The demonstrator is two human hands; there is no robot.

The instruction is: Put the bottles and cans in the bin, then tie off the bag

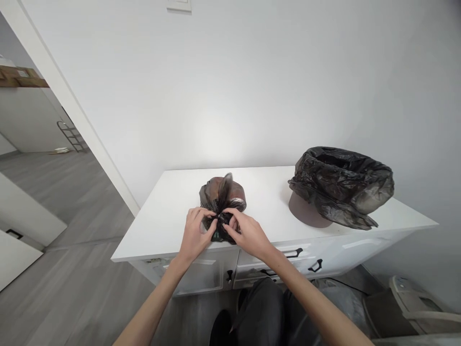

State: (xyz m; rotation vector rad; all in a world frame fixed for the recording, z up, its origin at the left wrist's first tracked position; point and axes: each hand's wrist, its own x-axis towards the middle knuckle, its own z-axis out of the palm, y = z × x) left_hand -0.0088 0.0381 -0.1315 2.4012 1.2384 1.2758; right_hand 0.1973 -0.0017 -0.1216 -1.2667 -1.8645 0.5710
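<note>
On the white cabinet top [169, 211] | my left hand [194, 234] and right hand [249, 235] both pinch the small black bag [225, 194] at its neck | neck gathered, knot looks unfinished

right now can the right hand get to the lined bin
Probably yes: nothing stands on the countertop between the right hand and the bin, though it and the left hand are pinching the small bag.

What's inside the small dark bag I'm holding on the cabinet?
Something brownish shows through the thin plastic of the small dark bag, but its neck is bunched under the left hand and right hand, so the contents are hidden.
</note>
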